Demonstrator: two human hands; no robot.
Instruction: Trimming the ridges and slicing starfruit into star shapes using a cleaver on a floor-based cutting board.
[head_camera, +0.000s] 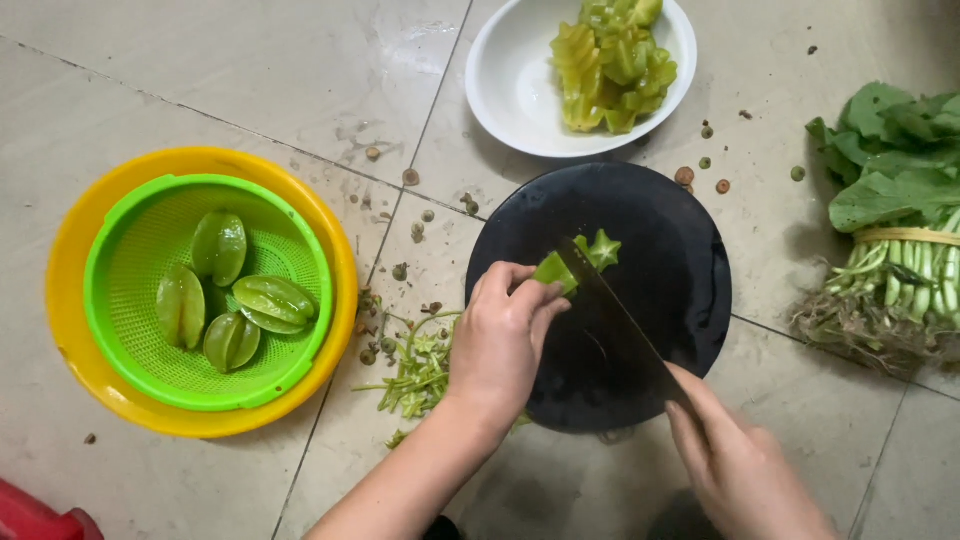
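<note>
Pale floor tiles (250, 70), stained and scattered with small scraps, carry everything in view. Nearest, the right hand (740, 465) has its grip clamped on the handle of a dark knife (615, 320), whose blade runs up and left across a round black cutting board (660, 290). The left hand (505, 335) rests on the board's left edge, fingers together, pinching a green starfruit (553, 268) against the board. The blade meets that fruit near its far end, where a star-shaped slice (604, 248) stands just beside the steel. Left of the board lies a heap of green trimmings (415, 370). Further left, a green colander (150, 300) sits inside a yellow basin (70, 270) and holds four whole starfruits (272, 300). At the right edge lies a tied bundle of leafy greens (890, 200). Farthest off, a white bowl (510, 85) holds cut starfruit pieces (612, 60).
</note>
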